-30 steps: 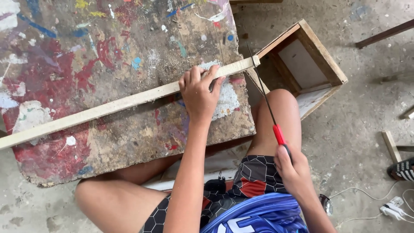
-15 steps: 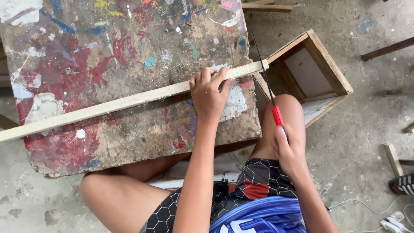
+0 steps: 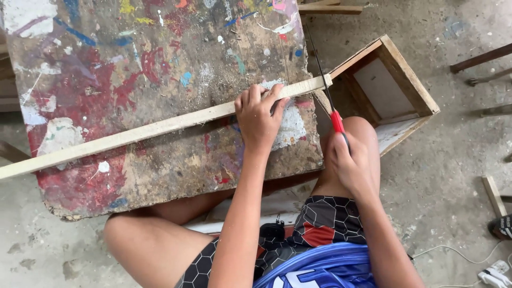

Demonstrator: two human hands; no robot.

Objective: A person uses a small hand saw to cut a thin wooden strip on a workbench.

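A long pale wooden strip (image 3: 133,130) lies slantwise across a paint-splattered board (image 3: 160,64). My left hand (image 3: 258,114) presses the strip down near its right end, fingers over it. Over my right knee, my right hand (image 3: 349,162) grips the red handle of a thin hand saw (image 3: 325,88). The saw's narrow dark blade runs up past the strip's right end (image 3: 322,81), at the board's right edge.
An open wooden box (image 3: 413,93) stands on the concrete floor right of the board, beside my right knee. Loose wooden sticks (image 3: 493,194) lie at the right and top edges. A white cable and plug (image 3: 493,272) lie at the bottom right.
The saw has moved forward, its blade now reaching farther up past the strip's end. My right hand followed it up. My left hand stays on the strip.
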